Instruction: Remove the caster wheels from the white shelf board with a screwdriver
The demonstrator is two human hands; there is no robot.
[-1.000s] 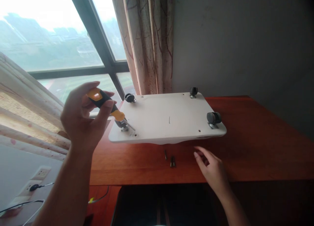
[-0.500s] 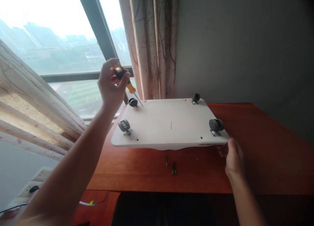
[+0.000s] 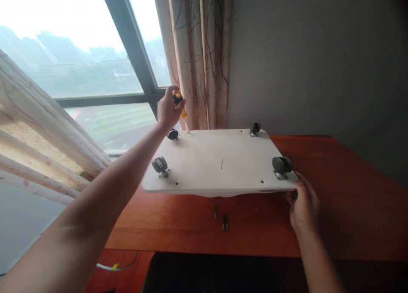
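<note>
Tabletop (image 3: 347, 195) beneath, the right hand (image 3: 305, 204), clasping the white board's (image 3: 204, 153) near-right corner, should brace while the left hand (image 3: 168, 109) squares its gripped screwdriver (image 3: 184, 114) near the far-left corner.

The board (image 3: 204, 157) lies on the surface (image 3: 344, 191), a caster (image 3: 282, 164) near each corner, with screws (image 3: 223, 224) before its near edge. The screwdriver (image 3: 184, 114) is at its far left, just right of the caster there. Behind hangs a curtain (image 3: 197, 51), between the window (image 3: 95, 72) on the left and the wall (image 3: 312, 63) on the right.
</note>
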